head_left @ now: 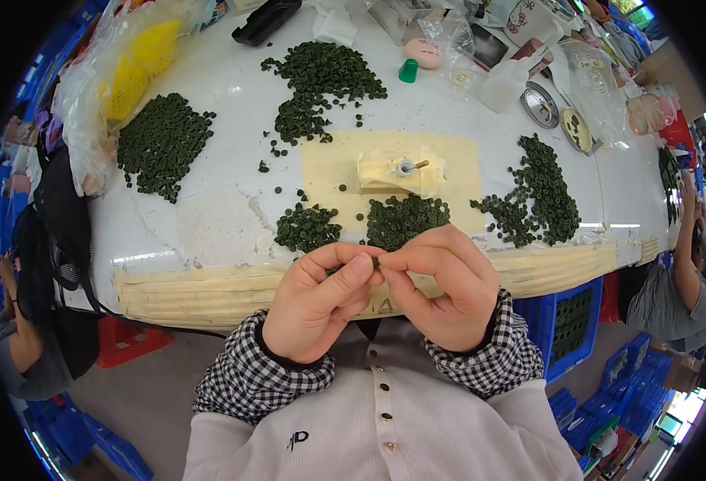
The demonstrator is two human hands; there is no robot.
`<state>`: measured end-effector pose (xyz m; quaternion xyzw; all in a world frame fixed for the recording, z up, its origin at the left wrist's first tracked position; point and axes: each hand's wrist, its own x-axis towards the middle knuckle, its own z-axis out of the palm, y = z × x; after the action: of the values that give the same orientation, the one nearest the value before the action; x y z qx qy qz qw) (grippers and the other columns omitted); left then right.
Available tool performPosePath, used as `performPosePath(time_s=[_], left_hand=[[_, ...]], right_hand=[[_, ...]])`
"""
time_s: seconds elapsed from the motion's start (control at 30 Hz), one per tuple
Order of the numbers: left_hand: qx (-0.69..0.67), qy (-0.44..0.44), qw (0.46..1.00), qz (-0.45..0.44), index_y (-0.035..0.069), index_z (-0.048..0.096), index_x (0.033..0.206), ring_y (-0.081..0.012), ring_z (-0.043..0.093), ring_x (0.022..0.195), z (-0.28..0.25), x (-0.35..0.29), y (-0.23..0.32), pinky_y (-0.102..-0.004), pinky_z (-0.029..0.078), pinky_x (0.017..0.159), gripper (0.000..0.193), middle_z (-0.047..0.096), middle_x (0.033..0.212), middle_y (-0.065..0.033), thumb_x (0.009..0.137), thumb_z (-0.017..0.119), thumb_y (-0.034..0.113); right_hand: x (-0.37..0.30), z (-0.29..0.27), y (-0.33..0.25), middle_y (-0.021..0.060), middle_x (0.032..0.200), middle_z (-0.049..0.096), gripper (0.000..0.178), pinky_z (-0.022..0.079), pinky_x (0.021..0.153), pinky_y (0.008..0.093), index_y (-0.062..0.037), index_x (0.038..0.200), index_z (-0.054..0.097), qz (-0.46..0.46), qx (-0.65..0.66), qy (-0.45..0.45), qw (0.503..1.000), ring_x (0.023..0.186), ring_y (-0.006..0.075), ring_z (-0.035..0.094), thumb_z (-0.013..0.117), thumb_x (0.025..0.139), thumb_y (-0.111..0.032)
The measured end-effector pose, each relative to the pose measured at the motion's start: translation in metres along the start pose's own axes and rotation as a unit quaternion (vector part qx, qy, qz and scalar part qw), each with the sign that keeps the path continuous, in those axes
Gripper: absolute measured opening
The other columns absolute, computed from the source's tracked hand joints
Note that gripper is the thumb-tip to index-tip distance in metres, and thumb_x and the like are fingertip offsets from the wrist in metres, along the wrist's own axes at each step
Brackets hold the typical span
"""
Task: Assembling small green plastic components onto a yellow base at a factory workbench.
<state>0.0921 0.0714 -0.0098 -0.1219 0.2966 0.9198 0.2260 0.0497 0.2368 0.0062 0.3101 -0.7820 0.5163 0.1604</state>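
Note:
Above the table's front edge, my left hand [325,301] and my right hand [445,284] meet, thumbs and index fingers pinched together. Between the fingertips sits a small dark green part [375,263], mostly hidden by them. Just beyond my hands lie two heaps of small round dark green parts, a left one [306,228] and a right one [405,220]. Behind these heaps stands a block [377,174] wrapped in cream tape, with a metal pin [421,164] sticking out to the right. It rests on a patch of cream tape [459,148] on the white table [233,160].
More green parts lie in a far heap [329,72], a left heap [165,144] and a right heap [549,192]. A plastic bag with yellow netting [141,64], a white bottle [501,84] and a round tin [539,104] stand around. Other people sit at both sides.

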Motion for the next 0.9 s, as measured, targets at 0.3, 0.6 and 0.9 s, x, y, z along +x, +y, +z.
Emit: performPosePath(time_s=[0.3,0.6,0.9], left_hand=[[-0.032,-0.018,0.997,-0.066,0.0,0.061,0.103,-0.0026,0.033,0.054,0.002,-0.002,0.007,-0.0167,0.029,0.049,0.018,0.059,0.078,-0.0001,0.094,0.052,0.013],[0.026,-0.04,0.998,-0.034,0.0,0.06,0.101,-0.0009,0.036,0.056,-0.002,0.002,0.007,-0.0173,0.03,0.05,0.015,0.062,0.08,-0.0037,0.092,0.057,0.012],[0.212,0.003,0.977,0.02,-0.004,0.062,0.092,-0.0103,0.06,0.079,0.005,-0.004,0.019,-0.023,0.047,0.074,0.01,0.066,0.086,-0.0082,0.088,0.059,0.005]], right_hand=[[0.003,-0.01,0.004,0.0078,0.078,0.06,0.019,0.048,0.056,0.0267,-0.0008,0.083,0.065,-0.047,0.027,-0.06,0.997,0.067,0.0186,0.059,0.07,0.066,0.006],[0.006,-0.014,0.003,0.008,0.077,0.058,0.018,0.047,0.055,0.0273,-0.0013,0.082,0.064,-0.008,0.056,-0.078,0.995,0.065,0.0192,0.057,0.074,0.067,0.001],[0.009,-0.015,0.005,0.0071,0.075,0.056,0.017,0.047,0.053,0.0283,-0.0027,0.082,0.064,-0.024,0.026,-0.105,0.994,0.064,0.0199,0.056,0.074,0.068,-0.002]])
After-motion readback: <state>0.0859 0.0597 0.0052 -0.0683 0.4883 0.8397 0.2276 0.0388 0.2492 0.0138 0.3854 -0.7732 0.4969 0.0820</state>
